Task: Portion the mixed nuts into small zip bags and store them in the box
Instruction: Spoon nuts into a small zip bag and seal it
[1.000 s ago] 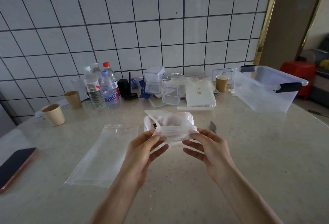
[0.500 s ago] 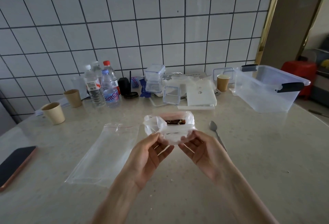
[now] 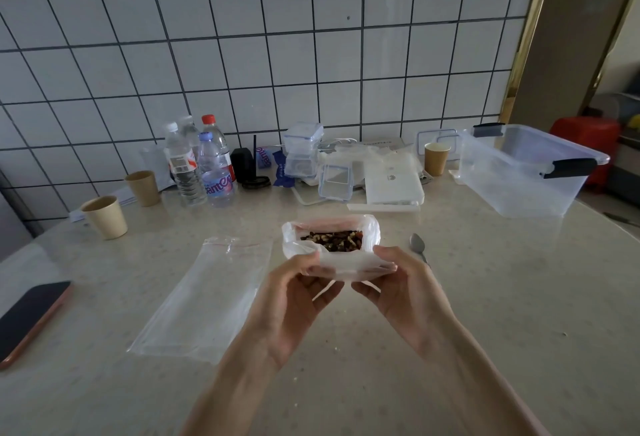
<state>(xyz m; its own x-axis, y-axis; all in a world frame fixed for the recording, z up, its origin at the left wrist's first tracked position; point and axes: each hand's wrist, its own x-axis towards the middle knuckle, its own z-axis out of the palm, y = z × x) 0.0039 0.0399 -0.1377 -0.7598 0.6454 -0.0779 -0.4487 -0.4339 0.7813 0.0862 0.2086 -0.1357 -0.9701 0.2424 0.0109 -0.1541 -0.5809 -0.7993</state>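
Note:
A clear bag of mixed nuts (image 3: 372, 235) stands on the table centre with its mouth spread wide, and dark and pale nuts (image 3: 334, 240) show inside. My left hand (image 3: 294, 293) pinches the near rim on the left, and my right hand (image 3: 398, 290) pinches it on the right. A flat stack of empty zip bags (image 3: 204, 300) with a red seal line lies to the left. A metal spoon (image 3: 418, 245) lies just right of the bag. The clear storage box (image 3: 519, 172) with dark latches stands open at the far right.
A phone (image 3: 29, 318) lies at the left edge. Two paper cups (image 3: 104, 217) stand at the back left, another paper cup (image 3: 437, 158) at the back right. Water bottles (image 3: 204, 165), small clear containers (image 3: 301, 151) and a white device (image 3: 393, 183) line the tiled wall.
The nut bag's mouth went from folded shut to pulled wide open, exposing the nuts. Both hands rolled the rim down and outward, staying on the near edge.

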